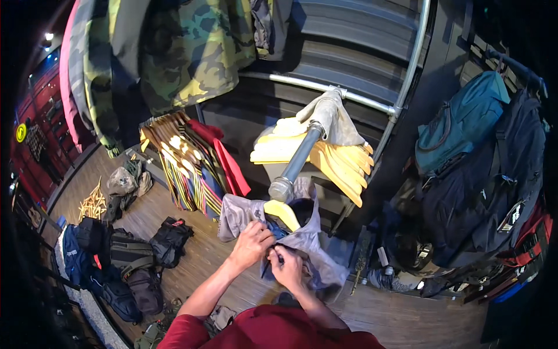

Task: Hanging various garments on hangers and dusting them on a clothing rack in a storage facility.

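A pale grey shirt (318, 247) hangs in front of me on a light wooden hanger (282, 214), at the near end of a metal pipe rail (302, 154). My left hand (254, 243) is closed with its fingers pinched at the shirt's front, just below the hanger. Close beside it and a little lower, my right hand (285, 267) is also closed at the front edge of the shirt. The fingertips of both hands nearly meet. A small dark part shows between them; I cannot make out what it is.
Several bare wooden hangers (343, 168) and a grey garment (337, 119) hang farther along the rail. Striped shirts (189, 168) hang at left, under camouflage jackets (192, 49). Backpacks (136, 256) and a pile of hangers (93, 203) lie on the floor. More bags (465, 125) hang at right.
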Demonstrator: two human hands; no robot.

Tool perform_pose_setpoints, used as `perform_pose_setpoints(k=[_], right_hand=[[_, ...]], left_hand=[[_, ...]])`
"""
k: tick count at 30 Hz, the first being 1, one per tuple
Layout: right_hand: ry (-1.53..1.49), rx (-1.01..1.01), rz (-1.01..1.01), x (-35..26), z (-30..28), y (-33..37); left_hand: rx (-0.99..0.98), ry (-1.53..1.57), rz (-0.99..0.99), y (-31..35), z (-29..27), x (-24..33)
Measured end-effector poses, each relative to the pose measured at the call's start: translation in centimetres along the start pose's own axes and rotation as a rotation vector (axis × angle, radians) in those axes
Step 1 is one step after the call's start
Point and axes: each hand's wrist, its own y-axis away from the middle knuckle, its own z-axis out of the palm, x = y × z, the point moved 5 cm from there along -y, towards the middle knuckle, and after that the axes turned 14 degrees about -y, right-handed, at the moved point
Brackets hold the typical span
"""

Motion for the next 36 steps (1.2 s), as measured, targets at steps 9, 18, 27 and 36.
perform_pose_setpoints(k=[9,18,27,36], right_hand=[[0.226,-0.138,-0.168,-7.5,-4.0,-1.1],[0.707,0.244,0.153,-9.4,-8.6,-9.2],[0.829,-0.141,0.559,-5.9,-9.1,-11.8],[0.799,0.254,0.301,-9.2,-9.3,-11.6]], left_hand=[[-0.330,-0.098,0.034,1.5,0.9,-0.7],[0.024,0.000,-0.483,-6.4,-3.2,-8.8],[-0.984,0.263,-0.209,-10.0,3.5,-13.3],[-0.617,-0.278,-0.072,-11.2,3.4,-11.9]])
